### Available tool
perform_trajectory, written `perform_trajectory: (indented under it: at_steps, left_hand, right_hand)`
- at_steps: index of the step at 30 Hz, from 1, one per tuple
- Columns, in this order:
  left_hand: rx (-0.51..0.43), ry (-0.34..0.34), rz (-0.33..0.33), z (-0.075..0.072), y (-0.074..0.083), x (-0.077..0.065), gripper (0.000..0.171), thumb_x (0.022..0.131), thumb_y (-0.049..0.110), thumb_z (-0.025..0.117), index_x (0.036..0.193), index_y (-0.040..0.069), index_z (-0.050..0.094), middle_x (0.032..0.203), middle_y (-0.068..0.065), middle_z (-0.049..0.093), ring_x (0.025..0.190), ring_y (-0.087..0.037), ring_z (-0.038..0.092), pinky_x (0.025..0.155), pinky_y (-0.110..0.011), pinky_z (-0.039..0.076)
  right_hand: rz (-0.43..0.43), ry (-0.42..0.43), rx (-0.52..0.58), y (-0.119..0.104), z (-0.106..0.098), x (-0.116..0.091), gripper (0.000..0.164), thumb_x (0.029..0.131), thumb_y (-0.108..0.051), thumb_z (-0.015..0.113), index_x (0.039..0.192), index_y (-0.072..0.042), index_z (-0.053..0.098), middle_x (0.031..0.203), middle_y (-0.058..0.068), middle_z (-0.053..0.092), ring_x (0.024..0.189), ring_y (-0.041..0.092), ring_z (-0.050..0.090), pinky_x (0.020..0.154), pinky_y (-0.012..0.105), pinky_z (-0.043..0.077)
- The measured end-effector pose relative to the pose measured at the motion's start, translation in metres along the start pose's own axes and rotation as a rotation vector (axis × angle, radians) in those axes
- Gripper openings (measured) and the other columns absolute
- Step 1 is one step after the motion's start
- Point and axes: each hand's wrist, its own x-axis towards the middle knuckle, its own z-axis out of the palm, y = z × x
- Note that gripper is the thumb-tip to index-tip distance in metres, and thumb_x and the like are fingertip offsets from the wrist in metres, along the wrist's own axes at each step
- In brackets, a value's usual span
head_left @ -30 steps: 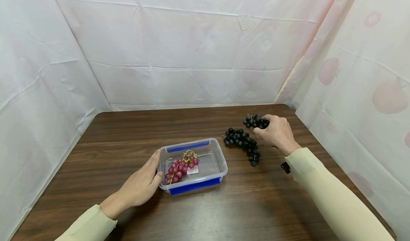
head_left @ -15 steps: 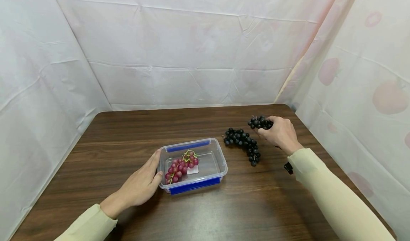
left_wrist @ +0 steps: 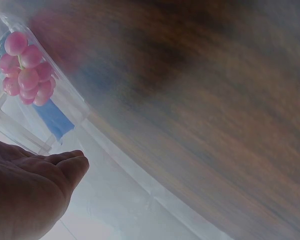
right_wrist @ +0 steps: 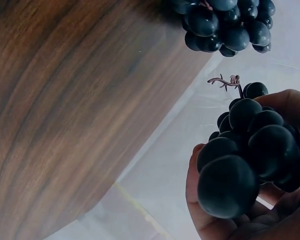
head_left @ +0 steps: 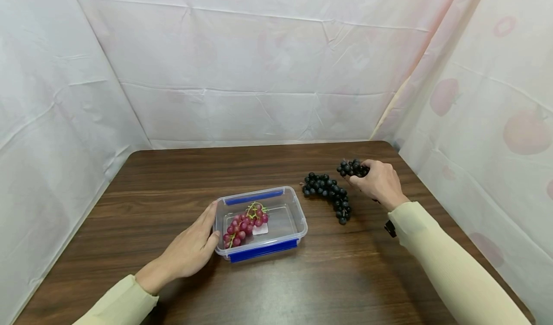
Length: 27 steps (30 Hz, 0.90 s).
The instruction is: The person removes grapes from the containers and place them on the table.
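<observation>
My left hand (head_left: 190, 246) rests its straight fingers along the left wall of a clear plastic container (head_left: 282, 219) with blue clip flaps. Inside the container lies a bunch of red grapes (head_left: 242, 226) on green stems, over a small white label. In the right wrist view, curled fingers and thumb of my right hand (right_wrist: 290, 210) grip a bunch of black grapes (right_wrist: 245, 135), its thin stem sticking out. In the head view that hand is at the back right of the table. A second black bunch (head_left: 326, 190) lies on the table between it and the container.
The dark wood-grain table (head_left: 181, 171) has rounded back corners. Pale, creased fabric sheets (head_left: 259, 75) hang behind it and on both sides, the right one (head_left: 484, 123) printed with faint fruit shapes.
My right hand, with its bunch of black grapes, has shifted slightly right and toward me, away from the other black bunch. The left hand and the container stay where they were.
</observation>
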Motion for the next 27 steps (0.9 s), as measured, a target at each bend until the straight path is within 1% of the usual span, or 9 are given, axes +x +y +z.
perform_trajectory:
  at_steps: [2,4,9,11,14,18,24,27]
  left_hand:
    - [0.000,0.000,0.000,0.000,0.000,0.000,0.069,0.100,0.028,0.043,0.154,0.009,0.005,0.160,-0.006,0.007,0.144,-0.024,0.018,0.111,-0.047,0.026]
    - [0.000,0.000,0.002,0.000,0.000,0.000,0.069,0.100,0.028,0.043,0.154,0.008,0.005,0.160,-0.006,0.007,0.144,-0.024,0.018,0.111,-0.047,0.026]
    - [0.000,-0.007,-0.001,0.001,-0.001,0.000,0.069,0.100,0.028,0.042,0.154,0.008,0.005,0.160,-0.007,0.007,0.144,-0.025,0.018,0.112,-0.047,0.026]
    - [0.000,-0.009,-0.005,0.001,-0.001,0.000,0.069,0.100,0.029,0.042,0.154,0.009,0.005,0.160,-0.006,0.007,0.144,-0.024,0.017,0.112,-0.047,0.026]
    - [0.001,-0.006,-0.007,0.001,-0.001,0.000,0.069,0.100,0.029,0.042,0.154,0.009,0.005,0.160,-0.006,0.007,0.144,-0.024,0.018,0.112,-0.047,0.026]
    - [-0.002,-0.007,-0.004,0.001,-0.001,0.000,0.069,0.100,0.029,0.042,0.154,0.008,0.004,0.160,-0.007,0.006,0.144,-0.024,0.017,0.112,-0.048,0.026]
    - [-0.004,-0.009,-0.006,0.001,0.000,0.000,0.069,0.101,0.029,0.041,0.154,0.008,0.004,0.160,-0.006,0.006,0.144,-0.024,0.017,0.112,-0.047,0.025]
    - [-0.004,-0.005,-0.006,0.001,0.000,0.000,0.069,0.100,0.028,0.042,0.154,0.008,0.004,0.160,-0.006,0.007,0.144,-0.024,0.018,0.112,-0.047,0.026]
  right_hand:
    - [-0.002,-0.006,0.003,0.001,0.001,0.000,0.059,0.085,-0.041,0.063,0.132,-0.006,0.054,0.117,0.025,0.060,0.060,0.024,0.055,0.049,0.034,0.040]
    - [0.002,-0.009,0.005,0.002,0.002,0.000,0.058,0.085,-0.040,0.062,0.132,-0.007,0.054,0.112,0.024,0.061,0.056,0.023,0.053,0.047,0.034,0.039]
    - [0.015,-0.012,-0.004,0.005,0.004,0.000,0.059,0.085,-0.041,0.061,0.132,-0.006,0.053,0.095,0.019,0.064,0.048,0.021,0.050,0.044,0.033,0.038]
    - [0.014,-0.011,-0.012,0.007,0.005,0.000,0.060,0.085,-0.042,0.062,0.132,-0.006,0.053,0.091,0.018,0.064,0.048,0.021,0.050,0.045,0.034,0.039]
    - [0.009,-0.009,-0.026,0.010,0.008,0.001,0.061,0.085,-0.043,0.063,0.132,-0.005,0.054,0.098,0.021,0.065,0.056,0.024,0.055,0.050,0.035,0.041]
    - [0.017,-0.020,-0.036,0.012,0.010,0.001,0.061,0.085,-0.044,0.063,0.131,-0.005,0.054,0.117,0.026,0.060,0.070,0.028,0.060,0.055,0.037,0.044]
    - [0.033,-0.032,-0.044,0.015,0.013,0.002,0.062,0.086,-0.045,0.062,0.133,-0.005,0.053,0.120,0.027,0.058,0.073,0.030,0.060,0.056,0.038,0.045]
    - [0.037,-0.035,-0.045,0.016,0.014,0.003,0.063,0.086,-0.045,0.063,0.133,-0.005,0.052,0.120,0.027,0.058,0.077,0.032,0.061,0.058,0.040,0.046]
